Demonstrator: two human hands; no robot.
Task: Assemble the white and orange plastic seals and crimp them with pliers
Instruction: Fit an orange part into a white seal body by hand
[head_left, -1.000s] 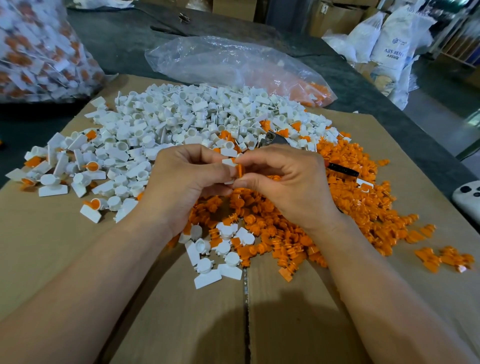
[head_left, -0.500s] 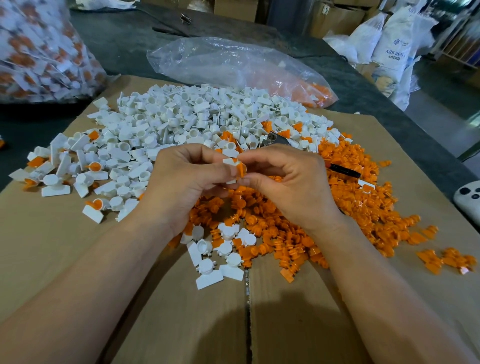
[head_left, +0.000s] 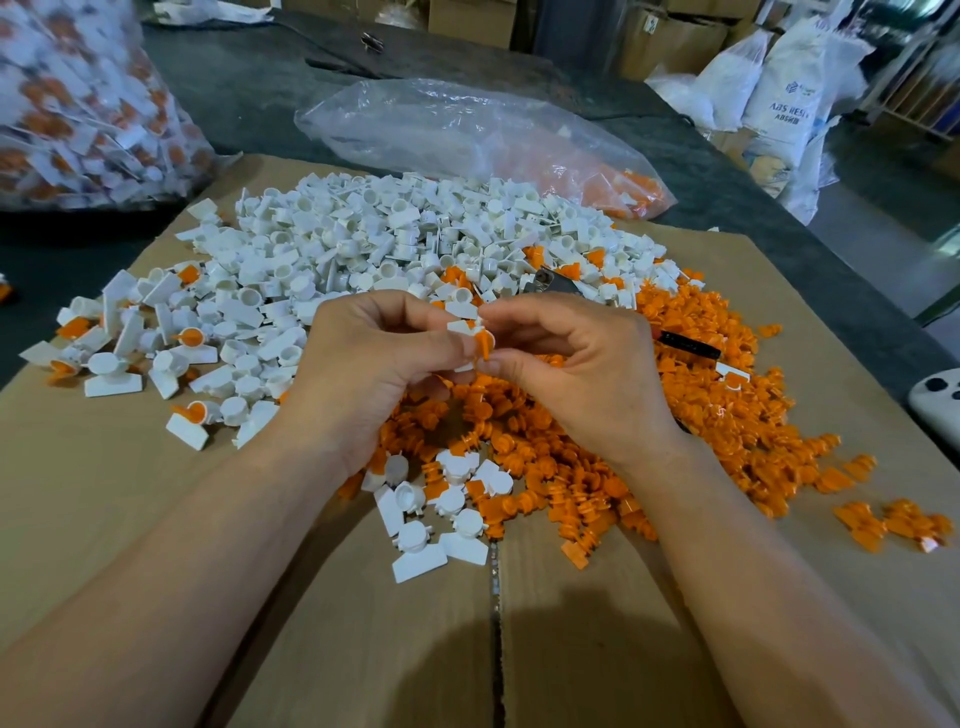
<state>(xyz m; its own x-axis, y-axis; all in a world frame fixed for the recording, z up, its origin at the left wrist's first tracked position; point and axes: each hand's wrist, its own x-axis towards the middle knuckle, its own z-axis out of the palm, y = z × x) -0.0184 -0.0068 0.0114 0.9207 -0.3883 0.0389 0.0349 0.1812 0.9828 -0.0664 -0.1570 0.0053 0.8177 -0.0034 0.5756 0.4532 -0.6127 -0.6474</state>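
Note:
My left hand (head_left: 374, 374) pinches a white seal body (head_left: 462, 328) at the middle of the head view. My right hand (head_left: 582, 364) pinches an orange insert (head_left: 484, 344) that sits against that white body, fingertips of both hands meeting there. Behind my hands lies a big heap of white seal bodies (head_left: 395, 239). A heap of orange inserts (head_left: 691, 410) spreads under and right of my hands. The pliers (head_left: 550, 283) lie half buried at the heaps' border, one black handle (head_left: 688, 343) showing past my right hand.
Everything rests on flattened cardboard (head_left: 93, 493) over a dark table. A clear bag with orange parts (head_left: 467, 135) lies behind the heaps, a full bag of assembled seals (head_left: 78, 114) at far left. Several assembled seals (head_left: 192, 340) lie left. A white device (head_left: 935, 400) sits at the right edge.
The hands stay together at the same spot; the orange insert has been worked further against the white body between my fingertips.

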